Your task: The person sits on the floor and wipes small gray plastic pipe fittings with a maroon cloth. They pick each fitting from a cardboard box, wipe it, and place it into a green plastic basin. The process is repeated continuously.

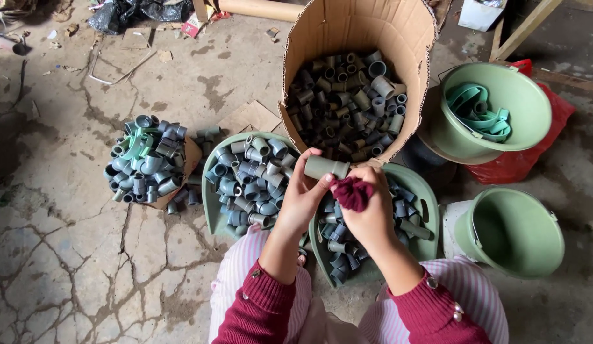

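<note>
My left hand (pixel 301 194) grips a grey plastic pipe fitting (pixel 326 167), held level in front of me. My right hand (pixel 371 213) is closed on a dark red cloth (pixel 352 192) pressed against the fitting's right end. Both hands hover above two green trays: the left tray (pixel 212 204) is heaped with grey-blue fittings, the right tray (pixel 425 194) lies under my right hand with more fittings. Just beyond my hands stands an open cardboard box (pixel 363 28) full of darker grey fittings.
A pile of fittings on cardboard (pixel 147 167) lies to the left on the cracked concrete floor. At right are a green bucket holding teal parts (pixel 494 108), another green bucket (pixel 510 232) and a red bag (pixel 551 137). Debris lies at the top left.
</note>
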